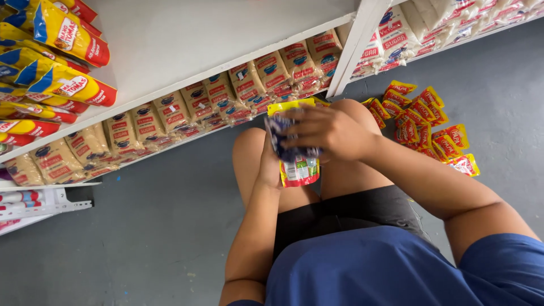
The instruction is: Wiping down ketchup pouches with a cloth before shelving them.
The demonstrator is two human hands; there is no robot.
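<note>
Two hands are seen over the bent knees, a stack of sachets (296, 148) held between them. The right hand (331, 131) is laid across the top of the stack, fingers curled over its far edge; its grip is closed on the sachets. The left hand (271, 164) is mostly hidden behind the stack, and its grip appears wrapped round the near side, though the fingers cannot be made out. The stack is held above the lap, well clear of the floor (141, 226). The sachets are judged light, soft and flexible, with a glossy film that is likely slippery; a loose stack could fan out or slide, so hold is best taken across the flat faces with pressure from both sides, as is shown. Sealed edges are probably the stiffest part. By looks: small flat packets, yellow at the top edge, red and white lower down with a green patch, a dark blue or purple one uppermost. More sachets in red and yellow are scattered in a pile (422, 122) on the floor just past the right knee. Tan bags (170, 113) are lined along the low shelf (187, 39), and yellow packs (62, 56) are seen at upper left.
</note>
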